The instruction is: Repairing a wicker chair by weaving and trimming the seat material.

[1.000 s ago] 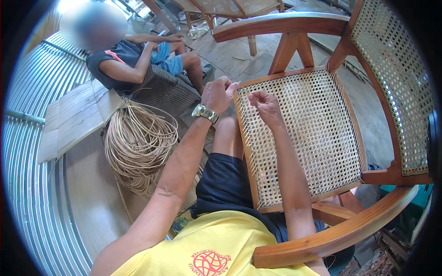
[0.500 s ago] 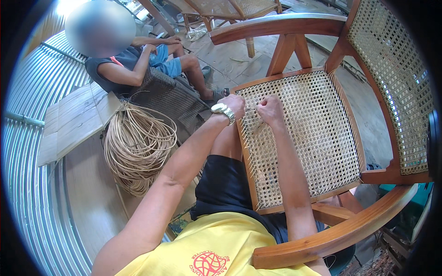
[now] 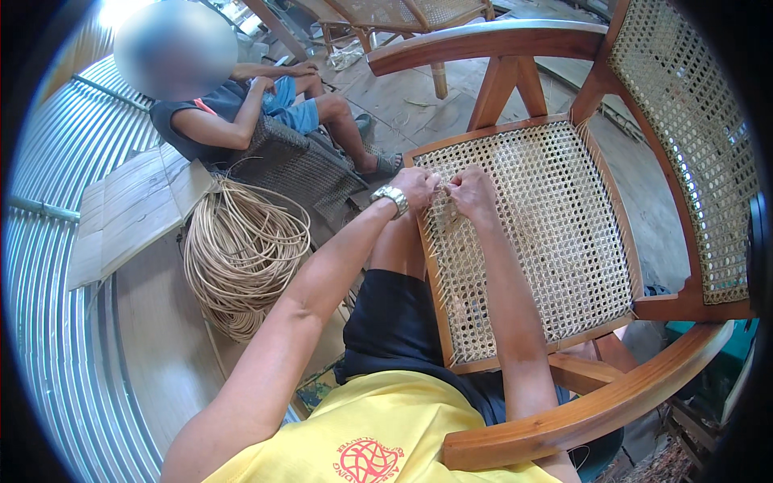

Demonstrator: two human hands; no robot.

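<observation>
A wooden armchair with a woven cane seat (image 3: 535,241) stands tilted before me, its seat facing up. Over the seat's left edge, near its far corner, my left hand (image 3: 415,190) is closed in a pinch, a metal-banded watch on its wrist. Just to the right, my right hand (image 3: 473,196) is also closed, thumb and finger together above the cane mesh. A thin, pale cane strand (image 3: 442,188) shows between the two hands; its ends are hidden. Short cane ends stick out along the seat frame (image 3: 436,282).
A big coil of rattan (image 3: 241,258) hangs at the left beside wooden boards (image 3: 133,213). Beyond it a person (image 3: 217,121) sits on a dark woven seat. The chair's armrests (image 3: 588,402) curve around the seat, and its cane backrest (image 3: 684,137) rises at right.
My right hand has moved slightly left, closer to my left hand, and its fingers have turned toward it. My left hand has shifted slightly. The chair has barely moved.
</observation>
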